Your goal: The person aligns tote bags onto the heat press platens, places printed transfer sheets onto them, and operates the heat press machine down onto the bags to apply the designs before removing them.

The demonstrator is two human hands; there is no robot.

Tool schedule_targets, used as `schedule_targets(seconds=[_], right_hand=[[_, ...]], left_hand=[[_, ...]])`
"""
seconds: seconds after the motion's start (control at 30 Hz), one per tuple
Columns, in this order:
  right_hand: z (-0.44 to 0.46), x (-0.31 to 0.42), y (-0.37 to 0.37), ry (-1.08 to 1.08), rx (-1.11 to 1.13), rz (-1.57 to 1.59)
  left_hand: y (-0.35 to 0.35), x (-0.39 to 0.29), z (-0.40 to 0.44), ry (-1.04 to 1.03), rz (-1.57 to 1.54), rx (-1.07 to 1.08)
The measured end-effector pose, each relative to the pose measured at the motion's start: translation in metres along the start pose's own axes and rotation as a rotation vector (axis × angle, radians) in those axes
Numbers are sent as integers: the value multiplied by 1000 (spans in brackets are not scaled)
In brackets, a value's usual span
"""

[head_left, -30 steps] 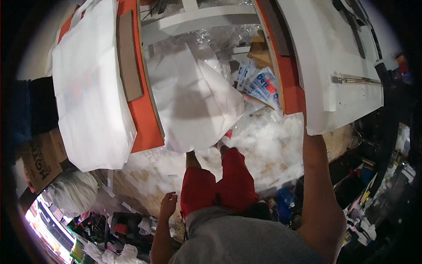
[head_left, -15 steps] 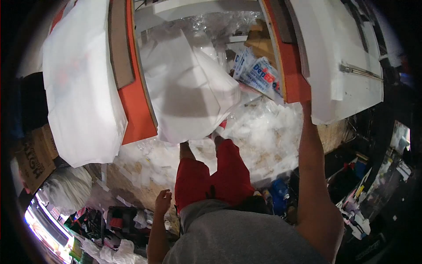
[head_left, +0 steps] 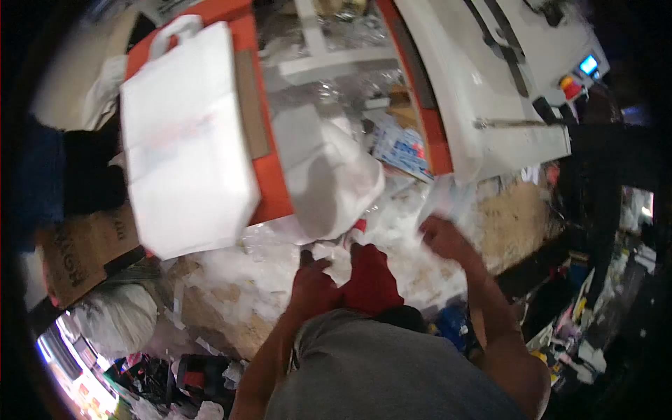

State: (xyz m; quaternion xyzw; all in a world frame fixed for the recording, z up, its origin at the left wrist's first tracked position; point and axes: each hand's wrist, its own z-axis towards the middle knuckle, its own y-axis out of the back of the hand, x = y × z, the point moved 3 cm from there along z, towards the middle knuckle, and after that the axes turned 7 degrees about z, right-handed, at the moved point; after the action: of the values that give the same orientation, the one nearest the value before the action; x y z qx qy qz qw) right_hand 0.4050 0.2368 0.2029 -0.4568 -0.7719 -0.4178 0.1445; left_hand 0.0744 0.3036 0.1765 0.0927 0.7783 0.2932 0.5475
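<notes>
My right hand point(head_left: 448, 241) is raised over the floor right of my legs, blurred, its fingers curled. A pale translucent sheet point(head_left: 448, 198) stretches up from its fingertips. My left hand point(head_left: 313, 288) hovers in front of my red shorts, holding nothing that I can see, its fingers loosely apart. Ahead on the left, a white tote bag point(head_left: 189, 147) with faint red and blue print lies over an orange board point(head_left: 274, 201), its handle loop at the far end. More white bags point(head_left: 318, 168) are heaped low between the two orange boards.
A white machine housing point(head_left: 490, 119) with a small lit screen point(head_left: 589, 66) stands at right. Printed blue-and-white plastic point(head_left: 400, 150) lies in the gap. White scraps point(head_left: 280, 280) cover the floor near my feet. At left are a cardboard box point(head_left: 87, 255) and a stuffed plastic sack point(head_left: 115, 308).
My right hand has drawn back from the right-hand machine, bringing a translucent sheet. My left hand has come forward and inward. The view has turned, showing the left bag's handle and the lit screen.
</notes>
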Motion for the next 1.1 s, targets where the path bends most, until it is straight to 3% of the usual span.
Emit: schedule_targets(seconds=[0.03,0.07,0.13,0.17,0.23,0.27,0.3,0.4,0.43,0.47,0.5,0.53,0.6,0.7,0.77,0.8,0.97,1.1], right_hand=[[-15,37,-29,235,252,8],[-28,87,-40,304,296,56],[-40,157,-40,422,369,91],[-38,173,-31,414,236,205],[-28,195,-11,448,-32,275],[-18,212,-7,477,-127,374],[-8,229,-3,502,-224,476],[42,274,-18,499,-334,507],[64,291,-28,482,-360,471],[86,308,-41,544,-401,492],[103,331,-48,541,-394,457],[122,352,-58,597,-472,496],[150,390,-64,546,-460,361],[202,417,-80,713,-476,81],[219,426,-82,635,-452,46],[227,427,-85,556,-414,12],[243,418,-84,573,-531,-88],[249,417,-86,569,-573,-140]], left_hand=[[3,-5,-8,114,-54,-245],[12,-19,-3,44,37,-109],[50,-46,-4,-63,-25,-138],[78,-48,-17,-38,1,-169],[123,-42,-36,257,-194,134],[144,-32,-53,327,-321,-50],[158,-3,-68,231,-371,-136],[244,43,-107,301,-254,-567],[266,62,-112,395,-434,-665],[295,73,-118,415,-348,-767],[321,82,-117,444,-383,-845],[340,108,-115,426,-216,-928],[379,120,-106,500,-80,-920],[408,159,-88,530,70,-850],[418,174,-77,523,164,-797],[422,179,-72,505,135,-852],[419,212,-64,441,90,-972],[418,178,-68,500,158,-1046]])
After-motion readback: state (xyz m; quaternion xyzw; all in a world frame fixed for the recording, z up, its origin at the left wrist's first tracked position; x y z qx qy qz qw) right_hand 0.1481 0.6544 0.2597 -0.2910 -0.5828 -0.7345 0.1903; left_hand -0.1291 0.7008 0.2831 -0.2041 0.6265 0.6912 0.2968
